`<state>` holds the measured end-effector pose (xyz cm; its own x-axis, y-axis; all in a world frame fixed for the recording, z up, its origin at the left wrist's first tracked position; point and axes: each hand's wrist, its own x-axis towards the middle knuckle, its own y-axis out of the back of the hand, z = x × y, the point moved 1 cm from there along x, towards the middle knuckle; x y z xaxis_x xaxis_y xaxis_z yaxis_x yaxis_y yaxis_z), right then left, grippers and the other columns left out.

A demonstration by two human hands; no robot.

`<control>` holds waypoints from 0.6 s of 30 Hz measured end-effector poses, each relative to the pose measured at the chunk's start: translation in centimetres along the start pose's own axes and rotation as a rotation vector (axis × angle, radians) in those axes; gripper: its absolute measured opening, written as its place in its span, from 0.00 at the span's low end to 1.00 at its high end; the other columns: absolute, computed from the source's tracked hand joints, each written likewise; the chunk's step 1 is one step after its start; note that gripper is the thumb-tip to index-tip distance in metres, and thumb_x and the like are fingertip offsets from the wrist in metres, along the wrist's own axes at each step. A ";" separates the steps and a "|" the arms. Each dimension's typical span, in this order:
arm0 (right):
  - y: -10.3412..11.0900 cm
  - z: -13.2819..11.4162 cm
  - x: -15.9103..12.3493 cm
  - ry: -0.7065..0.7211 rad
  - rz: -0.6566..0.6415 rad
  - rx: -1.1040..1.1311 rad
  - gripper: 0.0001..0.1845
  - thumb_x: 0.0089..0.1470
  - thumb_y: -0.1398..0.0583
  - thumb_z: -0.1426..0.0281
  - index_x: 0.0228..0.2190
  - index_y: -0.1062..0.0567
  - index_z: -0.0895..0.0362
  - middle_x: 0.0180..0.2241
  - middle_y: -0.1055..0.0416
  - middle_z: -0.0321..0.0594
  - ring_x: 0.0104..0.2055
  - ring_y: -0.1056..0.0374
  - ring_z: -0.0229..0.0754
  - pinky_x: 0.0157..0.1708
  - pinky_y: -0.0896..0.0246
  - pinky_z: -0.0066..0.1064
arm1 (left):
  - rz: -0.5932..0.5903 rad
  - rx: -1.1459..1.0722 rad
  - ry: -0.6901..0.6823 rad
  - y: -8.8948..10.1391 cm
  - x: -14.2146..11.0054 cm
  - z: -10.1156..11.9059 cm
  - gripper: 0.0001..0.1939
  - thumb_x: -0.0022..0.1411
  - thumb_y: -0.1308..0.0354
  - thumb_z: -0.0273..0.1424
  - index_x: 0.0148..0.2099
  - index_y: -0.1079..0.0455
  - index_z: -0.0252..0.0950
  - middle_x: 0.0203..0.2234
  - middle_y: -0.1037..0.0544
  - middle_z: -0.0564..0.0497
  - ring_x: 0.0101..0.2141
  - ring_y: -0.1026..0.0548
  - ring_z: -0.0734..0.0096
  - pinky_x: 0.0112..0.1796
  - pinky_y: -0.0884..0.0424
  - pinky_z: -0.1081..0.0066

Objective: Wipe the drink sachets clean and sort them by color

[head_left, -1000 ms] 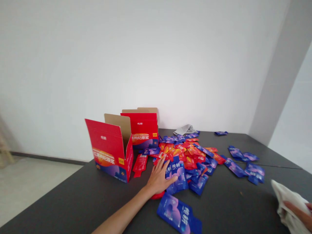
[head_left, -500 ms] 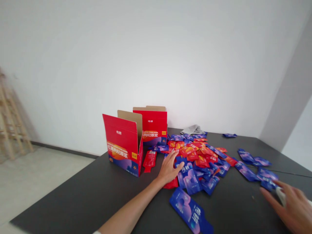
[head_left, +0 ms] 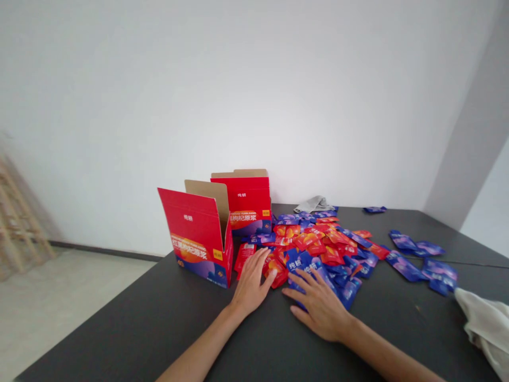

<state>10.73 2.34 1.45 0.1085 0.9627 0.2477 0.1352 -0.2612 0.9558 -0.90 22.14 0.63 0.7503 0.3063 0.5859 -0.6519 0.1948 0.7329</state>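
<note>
My left hand (head_left: 251, 282) lies with fingers stretched out at the near left edge of the pile, beside red pouches (head_left: 277, 269); whether it touches them I cannot tell. Fingers spread, my right hand (head_left: 319, 306) rests over blue pouches (head_left: 301, 261) at the front of the pile and partly hides them. Red and blue pouches lie mixed in a heap behind both hands. Left of the heap stand two red cartons, a nearer one (head_left: 194, 233) and a farther one (head_left: 247, 204), with their top flaps up.
Several blue pouches (head_left: 405, 265) are scattered on the dark table (head_left: 254, 350) at the right, and one blue pouch (head_left: 375, 209) lies near the back wall. A pale cloth (head_left: 487, 323) is at the right edge. A grey cloth (head_left: 314, 204) lies behind the heap.
My right hand has moved left from the table's right side onto the blue pouches. My left hand has shifted slightly left and nearer. The single blue pouch at the front is gone from its spot.
</note>
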 end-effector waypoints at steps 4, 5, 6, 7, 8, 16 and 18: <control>-0.1 4.3 1.0 -0.028 0.079 -0.136 0.24 0.61 0.50 0.54 0.57 0.35 0.41 0.64 0.47 0.38 0.67 0.59 0.52 0.62 0.68 0.56 | 0.061 -0.006 0.066 0.0 0.8 -0.9 0.23 0.69 0.56 0.39 0.62 0.44 0.38 0.60 0.36 0.46 0.61 0.40 0.62 0.60 0.43 0.57; -0.2 5.0 1.2 -0.040 0.086 -0.160 0.23 0.60 0.49 0.54 0.56 0.35 0.41 0.64 0.47 0.38 0.66 0.58 0.52 0.62 0.68 0.56 | 0.095 -0.020 0.087 0.2 1.0 -1.1 0.22 0.69 0.57 0.38 0.62 0.43 0.38 0.59 0.36 0.46 0.60 0.40 0.62 0.60 0.43 0.57; -0.4 5.7 1.4 -0.060 0.093 -0.183 0.23 0.60 0.49 0.56 0.56 0.34 0.41 0.63 0.46 0.38 0.66 0.56 0.52 0.62 0.68 0.57 | 0.134 -0.036 0.104 0.4 1.1 -1.2 0.21 0.69 0.57 0.38 0.61 0.43 0.38 0.59 0.36 0.45 0.60 0.39 0.62 0.60 0.42 0.57; -0.5 6.3 1.6 -0.081 0.097 -0.203 0.23 0.59 0.48 0.57 0.55 0.34 0.41 0.63 0.45 0.38 0.65 0.55 0.53 0.61 0.68 0.58 | 0.176 -0.053 0.117 0.7 1.3 -1.2 0.21 0.70 0.58 0.37 0.61 0.43 0.38 0.58 0.35 0.45 0.60 0.39 0.62 0.60 0.42 0.57; -0.5 6.8 1.8 -0.105 0.098 -0.221 0.22 0.58 0.47 0.59 0.55 0.33 0.41 0.63 0.45 0.39 0.65 0.54 0.53 0.61 0.68 0.59 | 0.216 -0.068 0.125 1.0 1.4 -1.2 0.20 0.70 0.58 0.37 0.61 0.42 0.38 0.58 0.35 0.45 0.59 0.39 0.62 0.59 0.41 0.57; 1.5 9.0 2.7 -0.431 0.145 -0.345 0.18 0.59 0.45 0.62 0.51 0.30 0.46 0.58 0.39 0.41 0.61 0.48 0.52 0.61 0.61 0.57 | 0.405 -0.191 0.173 2.3 1.3 -0.8 0.17 0.70 0.58 0.35 0.58 0.41 0.38 0.52 0.32 0.44 0.55 0.34 0.61 0.56 0.38 0.57; 2.4 8.5 3.2 -0.457 0.166 -0.368 0.18 0.60 0.44 0.62 0.51 0.31 0.50 0.58 0.40 0.43 0.58 0.43 0.49 0.58 0.50 0.52 | 0.426 -0.245 0.203 2.0 1.4 -0.7 0.16 0.70 0.58 0.35 0.57 0.41 0.38 0.51 0.31 0.43 0.53 0.33 0.61 0.55 0.37 0.57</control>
<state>19.80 4.23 3.17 0.5221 0.7623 0.3826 -0.2601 -0.2849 0.9226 -1.28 23.65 2.67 0.3924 0.5753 0.7177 -0.9192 0.2180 0.3278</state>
